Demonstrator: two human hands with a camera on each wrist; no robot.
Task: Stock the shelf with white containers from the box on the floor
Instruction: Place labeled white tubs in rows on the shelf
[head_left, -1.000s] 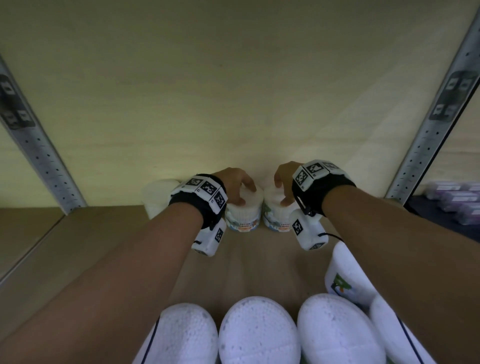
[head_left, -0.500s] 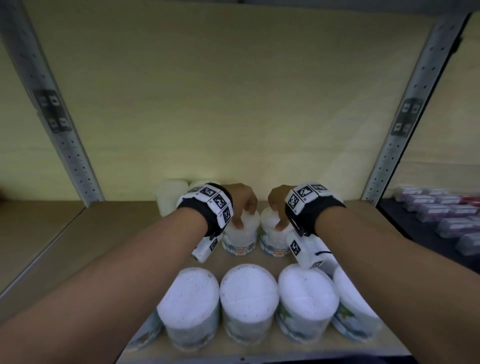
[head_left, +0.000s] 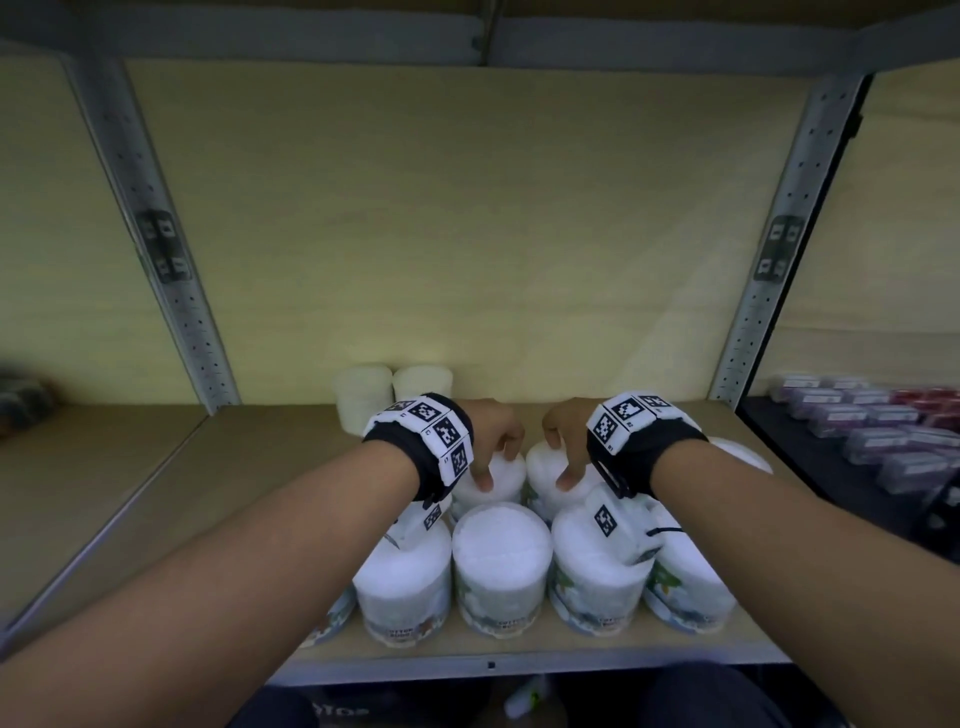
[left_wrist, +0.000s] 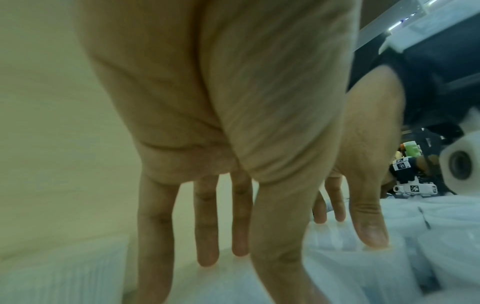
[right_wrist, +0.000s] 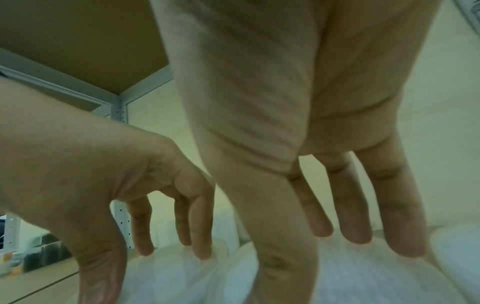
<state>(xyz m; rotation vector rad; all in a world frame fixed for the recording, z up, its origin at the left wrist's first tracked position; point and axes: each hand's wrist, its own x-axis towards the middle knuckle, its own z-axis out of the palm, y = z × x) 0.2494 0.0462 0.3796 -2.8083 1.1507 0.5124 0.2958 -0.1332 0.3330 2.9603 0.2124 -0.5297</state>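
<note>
Two white containers stand side by side on the shelf board (head_left: 208, 493), just behind a front row of several like them (head_left: 501, 561). My left hand (head_left: 498, 462) grips the left container (head_left: 506, 478) from above, thumb on the near side and fingers over the far rim. My right hand (head_left: 558, 462) holds the right container (head_left: 540, 473) the same way. The left wrist view has my left hand (left_wrist: 246, 267) with its fingertips down on the white lid (left_wrist: 221, 283). In the right wrist view my right hand (right_wrist: 317, 257) hangs over its lid (right_wrist: 350, 277). The box on the floor is out of view.
Two more white containers (head_left: 363, 400) stand at the back wall, left of my hands. Perforated metal uprights (head_left: 171, 291) (head_left: 769, 291) bound the bay. The bay on the right holds rows of small clear packs (head_left: 872, 431). A metal lip (head_left: 519, 667) runs along the shelf's front edge.
The view has pulled back and now takes in the whole bay and front row. Both hands still grip the two containers, which now sit right behind the front row.
</note>
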